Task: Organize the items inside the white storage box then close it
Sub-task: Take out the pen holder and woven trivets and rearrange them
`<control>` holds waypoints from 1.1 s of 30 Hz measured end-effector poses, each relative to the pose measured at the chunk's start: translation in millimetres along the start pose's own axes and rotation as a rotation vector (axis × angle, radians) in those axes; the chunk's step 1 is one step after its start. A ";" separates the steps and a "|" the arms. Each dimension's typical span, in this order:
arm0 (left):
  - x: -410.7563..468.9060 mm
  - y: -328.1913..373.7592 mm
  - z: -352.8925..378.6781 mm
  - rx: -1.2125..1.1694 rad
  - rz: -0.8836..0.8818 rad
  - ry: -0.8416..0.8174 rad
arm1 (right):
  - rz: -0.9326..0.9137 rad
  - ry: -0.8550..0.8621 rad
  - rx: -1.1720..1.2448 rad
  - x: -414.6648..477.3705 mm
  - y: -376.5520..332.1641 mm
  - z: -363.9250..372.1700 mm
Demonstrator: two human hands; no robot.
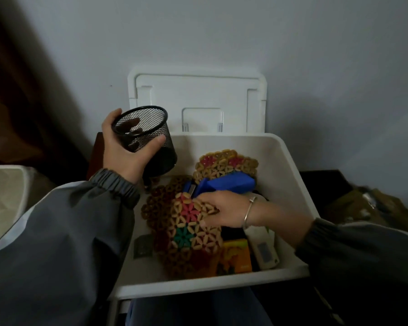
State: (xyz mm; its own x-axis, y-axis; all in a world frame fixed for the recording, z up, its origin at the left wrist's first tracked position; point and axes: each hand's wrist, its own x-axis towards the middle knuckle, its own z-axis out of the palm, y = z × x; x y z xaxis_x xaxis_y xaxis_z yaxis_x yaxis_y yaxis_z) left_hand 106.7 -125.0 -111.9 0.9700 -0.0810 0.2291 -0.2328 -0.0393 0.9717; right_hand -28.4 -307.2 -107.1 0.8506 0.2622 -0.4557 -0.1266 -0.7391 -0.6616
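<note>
Two hands busy. Left hand [120, 156] wraps fingers and thumb round black mesh cup [151, 140], above the left rear corner of the white storage box [290, 165]. Right hand [224, 212] inside box, pinching edge of beaded mat [191, 222]. Lid [198, 95] stands upright behind.

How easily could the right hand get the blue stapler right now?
Probably yes, but it must let go first: the right hand grips a colourful mat, while the blue stapler lies uncovered just beyond it.
</note>
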 end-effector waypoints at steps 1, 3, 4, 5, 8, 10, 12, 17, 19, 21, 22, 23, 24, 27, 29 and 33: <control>-0.3 -1.0 0.7 0.015 -0.001 -0.004 | -0.016 0.028 -0.066 -2.9 5.1 -2.0; -0.3 -2.8 1.4 0.032 -0.006 -0.005 | -0.048 0.137 -0.143 -14.4 17.2 -14.4; -0.3 -3.4 1.8 0.043 -0.005 -0.010 | -0.052 0.219 -0.184 -21.9 25.9 -23.5; -0.5 -3.9 2.6 0.059 0.000 -0.019 | -0.026 0.293 -0.224 -29.8 36.6 -33.5; -2.9 -4.6 4.8 0.109 0.014 -0.064 | 0.168 0.332 -0.415 -46.5 66.9 -52.0; -4.8 -4.0 5.7 0.148 0.012 -0.087 | 0.231 0.232 -0.478 -47.0 74.5 -45.4; -5.1 -3.6 6.3 0.188 0.009 -0.100 | 0.229 0.102 -0.474 -41.9 75.1 -32.1; -7.1 -4.3 10.0 0.238 0.044 -0.113 | 0.307 -0.043 -0.671 -22.5 82.4 -17.7; -7.2 -5.1 11.1 0.206 0.032 -0.129 | 0.300 -0.036 -0.692 -16.7 84.4 -10.9; -6.7 -5.4 11.4 0.188 0.025 -0.140 | 0.266 -0.045 -0.640 -13.3 84.5 -4.9; -6.8 -5.2 11.3 0.183 0.024 -0.139 | 0.250 -0.059 -0.612 -13.3 84.5 -4.2; -7.1 -4.7 11.1 0.180 0.023 -0.135 | 0.241 -0.080 -0.601 -14.6 84.3 -5.7; -7.7 -4.2 10.9 0.178 0.021 -0.131 | 0.241 -0.105 -0.603 -16.6 84.0 -8.5; -9.2 -2.3 11.1 0.182 0.014 -0.145 | 0.259 -0.152 -0.584 -24.0 82.7 -17.2; -10.1 0.0 11.7 0.186 0.006 -0.164 | 0.256 -0.127 -0.550 -31.5 78.5 -18.5; -12.3 4.6 12.6 0.218 0.022 -0.177 | 0.236 -0.009 -0.507 -45.9 66.7 -15.9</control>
State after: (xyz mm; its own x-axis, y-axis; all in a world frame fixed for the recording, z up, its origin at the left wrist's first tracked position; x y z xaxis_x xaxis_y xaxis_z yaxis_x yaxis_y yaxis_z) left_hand 92.8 -136.7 -111.0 0.9418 -0.2565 0.2174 -0.2813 -0.2471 0.9272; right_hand -67.7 -378.3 -120.8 0.8241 0.0575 -0.5635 -0.0496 -0.9837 -0.1729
